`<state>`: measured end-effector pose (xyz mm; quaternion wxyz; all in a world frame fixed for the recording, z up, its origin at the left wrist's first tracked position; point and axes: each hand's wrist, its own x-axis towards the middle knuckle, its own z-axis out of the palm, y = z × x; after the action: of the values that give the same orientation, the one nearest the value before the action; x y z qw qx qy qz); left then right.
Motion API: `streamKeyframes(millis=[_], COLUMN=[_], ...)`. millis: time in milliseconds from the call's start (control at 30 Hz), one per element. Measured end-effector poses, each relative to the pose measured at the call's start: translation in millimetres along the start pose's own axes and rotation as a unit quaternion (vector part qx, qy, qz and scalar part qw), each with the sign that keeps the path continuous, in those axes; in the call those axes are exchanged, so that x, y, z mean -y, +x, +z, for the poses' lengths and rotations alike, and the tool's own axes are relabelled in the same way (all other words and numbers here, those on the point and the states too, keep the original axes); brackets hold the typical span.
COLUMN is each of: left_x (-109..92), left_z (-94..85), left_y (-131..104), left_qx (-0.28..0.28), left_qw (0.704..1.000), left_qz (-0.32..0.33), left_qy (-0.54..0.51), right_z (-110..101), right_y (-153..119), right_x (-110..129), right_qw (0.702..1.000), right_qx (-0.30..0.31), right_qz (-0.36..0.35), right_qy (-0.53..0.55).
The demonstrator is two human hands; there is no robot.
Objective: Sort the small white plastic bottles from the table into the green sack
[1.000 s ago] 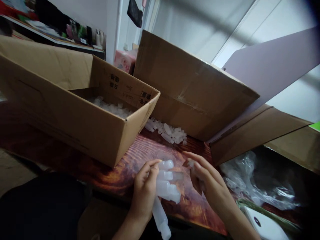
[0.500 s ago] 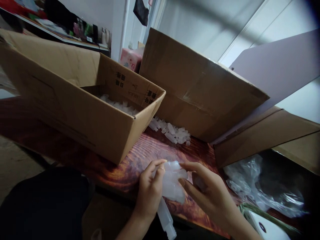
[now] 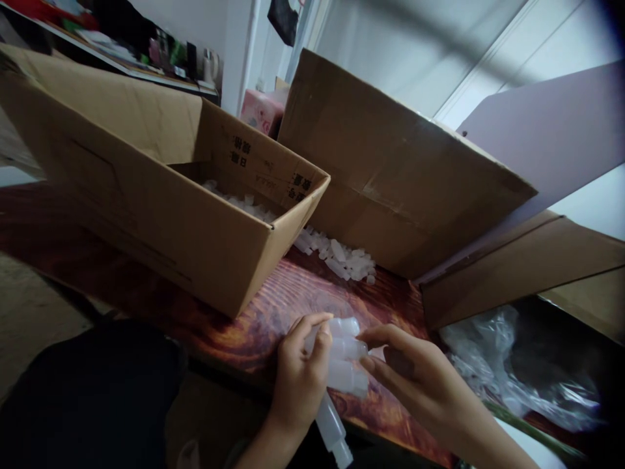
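Note:
My left hand (image 3: 303, 365) is closed around several translucent white plastic bottles (image 3: 339, 372), which lie side by side with their narrower ends toward the right. One more bottle (image 3: 332, 426) of the same kind slants down below that hand, its stepped neck pointing toward the bottom of the view. My right hand (image 3: 415, 371) has thumb and index finger at either side of the middle bottle's end, pinching it. Its other fingers are curled and partly hidden. Both hands are above the front part of the reddish wood-grain table (image 3: 273, 286).
An open cardboard box (image 3: 195, 221) at the left holds small translucent pieces (image 3: 251, 207). More white plastic pieces (image 3: 344, 257) are heaped by an upright cardboard box (image 3: 390, 169). At the right, clear plastic film (image 3: 493, 352) lies in another open carton (image 3: 493, 267).
The view has shifted slightly. The bottles' ends in my left hand show more clearly and spread apart, and my right thumb and index finger have come to the middle one.

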<state>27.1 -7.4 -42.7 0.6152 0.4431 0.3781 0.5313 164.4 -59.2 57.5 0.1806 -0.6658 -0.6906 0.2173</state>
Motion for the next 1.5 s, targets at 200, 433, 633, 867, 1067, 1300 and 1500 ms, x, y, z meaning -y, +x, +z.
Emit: streamKeyframes(millis=[200,433,633,867,1067,1300,1500], left_x=[0.6,-3.1,-2.7,-4.5,-1.9,-1.7,-2.1], left_z=[-1.0,-0.2,-1.0,-0.6,-0.1,0.4,-0.5], left_y=[-2.3,-1.1,-1.5,-0.1,0.1,-1.2,-4.2], left_qx=[0.004,0.001,0.004,0.003,0.003,-0.005,-0.003], left_qw=[1.000,1.000,1.000,1.000,1.000,1.000,1.000], left_qz=[0.012,0.015,0.002,-0.001,-0.004,-0.001,0.022], left_qy=[0.008,0.007,0.001,0.001,-0.003,0.002,0.019], right_z=[1.4,-4.3,-2.6,-1.5,0.9,8.3,19.5], right_y=[4.5,2.8,5.7,6.7,7.4,6.6,7.0], right_x=[-2.0,-3.5,-5.2,-2.6,-5.4,-1.5,2.8], right_qw=[0.997,0.999,1.000,0.999,0.999,0.996,0.995], right_qx=[-0.043,-0.031,-0.020,-0.046,-0.043,-0.032,-0.082], right_qz=[-0.024,0.012,0.007,-0.004,0.014,0.057,0.055], right_qy=[-0.066,-0.034,-0.010,-0.008,0.018,0.062,0.006])
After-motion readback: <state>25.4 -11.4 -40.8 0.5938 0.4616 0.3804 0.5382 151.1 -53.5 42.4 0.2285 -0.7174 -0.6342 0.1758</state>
